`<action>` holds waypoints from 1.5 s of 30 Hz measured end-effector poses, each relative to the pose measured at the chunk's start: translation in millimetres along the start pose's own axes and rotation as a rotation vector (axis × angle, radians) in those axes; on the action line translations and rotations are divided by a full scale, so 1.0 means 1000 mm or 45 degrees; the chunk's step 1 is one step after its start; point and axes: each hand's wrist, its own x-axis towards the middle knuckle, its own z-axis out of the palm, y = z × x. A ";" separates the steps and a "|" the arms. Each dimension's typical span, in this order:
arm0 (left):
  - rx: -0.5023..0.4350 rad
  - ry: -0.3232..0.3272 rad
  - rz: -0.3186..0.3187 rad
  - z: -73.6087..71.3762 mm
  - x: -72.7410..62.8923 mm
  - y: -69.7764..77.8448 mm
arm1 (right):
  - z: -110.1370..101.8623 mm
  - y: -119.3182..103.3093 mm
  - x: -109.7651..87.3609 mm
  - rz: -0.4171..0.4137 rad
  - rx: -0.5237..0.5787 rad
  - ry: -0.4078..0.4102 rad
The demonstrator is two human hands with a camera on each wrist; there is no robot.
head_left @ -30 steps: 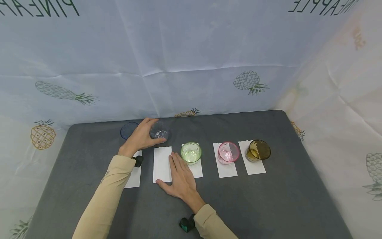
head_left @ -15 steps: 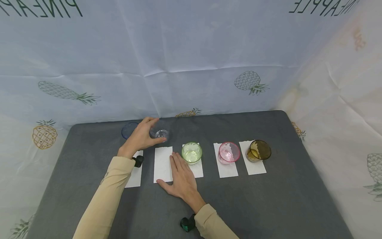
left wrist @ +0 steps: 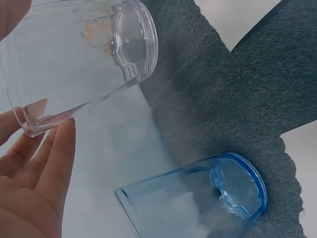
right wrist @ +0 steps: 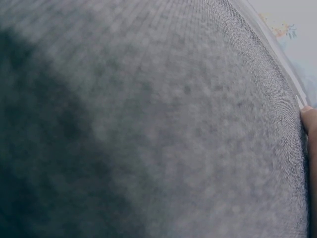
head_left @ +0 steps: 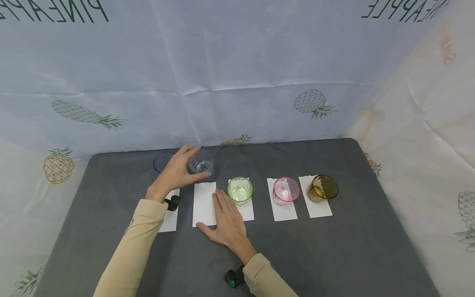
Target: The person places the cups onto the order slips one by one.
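In the head view my left hand grips a clear glass near the table's back edge, thumb on the near side and fingers on the far side. The left wrist view shows the fingers around the rim end of that glass. A blue glass stands close by, partly hidden behind my left hand in the head view. My right hand lies flat with straight fingers over the right edge of a white paper slip. Just beyond its fingertips a green glass sits on another slip.
Farther right, a pink glass and an amber glass each stand on a paper slip. Another slip lies partly under the left forearm. A pineapple-printed cloth hangs behind the dark grey table.
The whole head view has shifted slightly to the right. Both hands, the clear glass and the other glasses keep their places relative to the table.
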 end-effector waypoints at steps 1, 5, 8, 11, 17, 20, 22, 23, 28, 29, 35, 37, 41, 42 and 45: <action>0.001 0.003 0.008 0.000 -0.001 0.000 | 0.000 0.000 0.000 0.001 -0.001 0.002; 0.002 0.010 0.028 0.002 -0.007 0.001 | -0.001 0.001 0.000 0.003 0.005 0.002; 0.002 0.020 0.039 0.002 -0.013 0.004 | -0.001 0.000 0.001 0.004 0.015 0.000; -0.008 0.025 0.057 0.002 -0.019 0.007 | -0.001 0.000 0.001 0.005 0.017 0.002; -0.025 0.034 0.121 0.004 -0.035 0.012 | 0.000 0.001 -0.001 0.005 -0.013 0.008; -0.033 0.042 0.145 0.005 -0.043 0.014 | -0.001 0.001 -0.002 0.008 -0.016 -0.005; -0.039 0.046 0.155 0.005 -0.049 0.015 | -0.001 0.001 -0.002 0.011 -0.020 -0.013; -0.041 0.045 0.156 0.006 -0.051 0.016 | -0.001 0.000 -0.002 0.010 -0.020 -0.011; -0.033 0.059 0.156 0.007 -0.064 0.018 | 0.000 0.001 -0.001 0.009 -0.015 -0.006; -0.032 0.064 0.156 0.008 -0.067 0.019 | 0.000 0.001 -0.001 0.008 -0.010 -0.006; -0.040 0.088 0.166 0.017 -0.079 0.014 | 0.000 0.001 -0.002 0.005 -0.008 0.005; -0.040 0.094 0.165 0.021 -0.083 0.012 | 0.000 0.001 -0.002 -0.001 -0.008 0.016; -0.050 0.104 0.154 0.025 -0.088 0.007 | 0.000 0.000 -0.002 -0.006 -0.014 0.024; -0.053 0.104 0.147 0.026 -0.089 0.006 | 0.000 0.000 -0.002 -0.006 -0.017 0.026; -0.059 0.106 0.125 0.029 -0.092 0.004 | 0.000 -0.001 -0.002 -0.004 -0.025 0.031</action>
